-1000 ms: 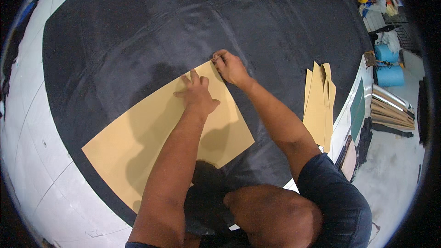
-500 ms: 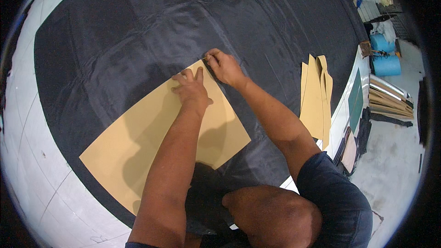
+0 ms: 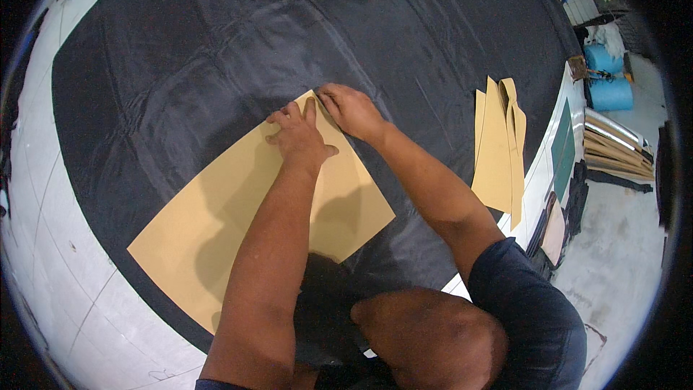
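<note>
The tan sheet [image 3: 224, 217] lies flat under the left hand [image 3: 297, 133], its far edge at those spread fingertips and most of it reaching back and leftward from them. It looks light and card-stiff — likely to skid or crease at a corner — so a flat palm inside the edge should steady it better than a pinch. Just right of that palm, the right hand [image 3: 350, 110] curls by the far corner; whether it grips anything, I cannot tell. Wrinkled black cloth [image 3: 253, 50] spreads beneath; well right lie narrow tan pieces [image 3: 494, 152].
</note>
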A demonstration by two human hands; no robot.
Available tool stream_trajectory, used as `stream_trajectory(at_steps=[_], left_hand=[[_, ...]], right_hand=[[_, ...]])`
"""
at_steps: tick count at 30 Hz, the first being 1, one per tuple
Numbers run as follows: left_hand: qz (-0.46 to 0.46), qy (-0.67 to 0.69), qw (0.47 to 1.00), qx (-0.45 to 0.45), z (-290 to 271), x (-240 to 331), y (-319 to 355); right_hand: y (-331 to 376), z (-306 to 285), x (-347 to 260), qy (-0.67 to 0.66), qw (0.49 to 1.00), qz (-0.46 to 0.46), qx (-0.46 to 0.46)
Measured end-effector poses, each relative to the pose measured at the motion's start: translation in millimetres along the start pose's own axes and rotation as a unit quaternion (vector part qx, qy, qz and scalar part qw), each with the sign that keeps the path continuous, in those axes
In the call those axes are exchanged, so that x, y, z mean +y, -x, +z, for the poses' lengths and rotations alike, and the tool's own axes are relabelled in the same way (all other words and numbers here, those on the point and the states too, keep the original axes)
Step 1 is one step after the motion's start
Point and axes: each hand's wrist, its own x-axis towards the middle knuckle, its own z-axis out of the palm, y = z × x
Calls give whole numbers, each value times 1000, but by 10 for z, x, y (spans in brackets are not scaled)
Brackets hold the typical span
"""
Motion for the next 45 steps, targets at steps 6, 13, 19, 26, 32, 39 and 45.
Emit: stream_trajectory(at_steps=[6, 13, 19, 26, 32, 39, 45], left_hand=[[-2, -24, 999, -32, -85, 7, 21], [0, -36, 999, -40, -128, 31, 20], [-7, -19, 999, -28, -97, 6, 21], [-6, -15, 1000, -16, -120, 62, 56], [-10, -7, 1000, -11, -76, 27, 12], [-17, -14, 1000, 10, -22, 30, 28], [-8, -25, 998, 48, 40, 20, 19]], right_hand=[[333, -111, -34, 24, 999, 11, -45], [253, -72, 28, 40, 998, -29, -26], [838, -189, 4, 53, 995, 7, -85], [1008, -204, 79, 53, 997, -22, -56], [1316, -241, 71, 60, 994, -8, -92], [2056, -352, 61, 41, 991, 39, -120], [1907, -292, 81, 45, 995, 2, -86]])
